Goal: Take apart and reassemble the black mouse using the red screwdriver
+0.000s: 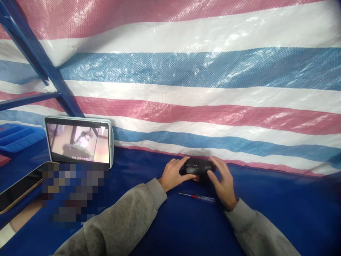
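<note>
Spanning the space between two bare hands, a glossy black, rounded oblong object (198, 167) is held with its long axis running left to right. Its left end is clasped by the parted thumb and forefinger of the left hand (173, 174), its right end by those of the right hand (223, 181); neither hand is nearer. Contact with the dark blue table cover (165, 227) cannot be told. A clear-handled screwdriver with a red collar (204, 198) is seen nearer the wearer, between the wrists, untouched. A pale-cased tablet (80, 142) is propped well to the left; the far side is closed by red-white-blue striped plastic sheeting (170, 67).
</note>
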Motion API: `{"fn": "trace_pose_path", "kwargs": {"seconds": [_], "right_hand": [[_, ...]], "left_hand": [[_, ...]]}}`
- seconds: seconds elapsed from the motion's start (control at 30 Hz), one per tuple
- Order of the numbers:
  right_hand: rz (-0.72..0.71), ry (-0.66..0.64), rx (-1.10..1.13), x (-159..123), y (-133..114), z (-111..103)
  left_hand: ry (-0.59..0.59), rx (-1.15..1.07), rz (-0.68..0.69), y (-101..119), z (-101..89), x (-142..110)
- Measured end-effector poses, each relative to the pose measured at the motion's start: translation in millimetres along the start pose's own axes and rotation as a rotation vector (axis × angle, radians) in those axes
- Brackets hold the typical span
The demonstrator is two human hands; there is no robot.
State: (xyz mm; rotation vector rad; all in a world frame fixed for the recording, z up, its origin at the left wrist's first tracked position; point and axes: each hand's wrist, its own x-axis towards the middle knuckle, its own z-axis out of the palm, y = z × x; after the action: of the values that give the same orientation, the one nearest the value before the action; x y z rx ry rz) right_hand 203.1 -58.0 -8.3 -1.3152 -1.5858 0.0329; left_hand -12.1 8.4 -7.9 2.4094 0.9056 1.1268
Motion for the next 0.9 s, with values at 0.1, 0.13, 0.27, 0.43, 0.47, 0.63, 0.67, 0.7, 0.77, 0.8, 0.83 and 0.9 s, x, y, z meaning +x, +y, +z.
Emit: {"fn": "trace_pose_path", "kwargs": {"seconds": [0.1,0.13,0.27,0.43,0.47,0.63,0.67,0.7,0.77,0.8,0.83,0.9], "right_hand": [[-0.105,-0.133,-0.025,-2,2,0],[-0.122,-0.159,-0.034,-3,3,1],[-0.118,-0.154,-0.086,-4,8,1],[-0.064,-0.083,-0.075,-3,10,1],[-0.053,-0.074,-0.066,-2,10,0],[-0.056,-0.07,-0.095,-3,11,-4],[-0.072,-0.072,-0.112,-4,11,-4],[-0.095,-0.077,-0.129,-5,11,-5],[-0.149,-0.097,-0.156,-6,10,-5],[-0.169,-0.112,-0.168,-7,10,-5],[-0.181,-0.132,-0.179,-7,10,-5],[-0.179,-0.176,-0.196,-7,10,-4]], "left_hand": [[-0.029,-0.043,0.002,-2,-1.1,2],[-0.049,-0.055,0.001,-2,-1.5,2],[-0.162,-0.063,-0.062,-4,-2.0,4],[-0.32,-0.056,-0.104,-5,-0.5,6],[-0.345,-0.051,-0.093,-5,0.2,7],[-0.394,-0.026,-0.026,-8,3.2,6],[-0.392,-0.023,-0.017,-8,3.6,6],[-0.388,-0.02,-0.01,-8,4.0,6],[-0.378,-0.008,-0.005,-8,4.6,5],[-0.371,0.002,-0.005,-8,4.9,5],[-0.364,0.012,-0.007,-8,5.1,5],[-0.355,0.033,-0.011,-7,5.4,5]]}}
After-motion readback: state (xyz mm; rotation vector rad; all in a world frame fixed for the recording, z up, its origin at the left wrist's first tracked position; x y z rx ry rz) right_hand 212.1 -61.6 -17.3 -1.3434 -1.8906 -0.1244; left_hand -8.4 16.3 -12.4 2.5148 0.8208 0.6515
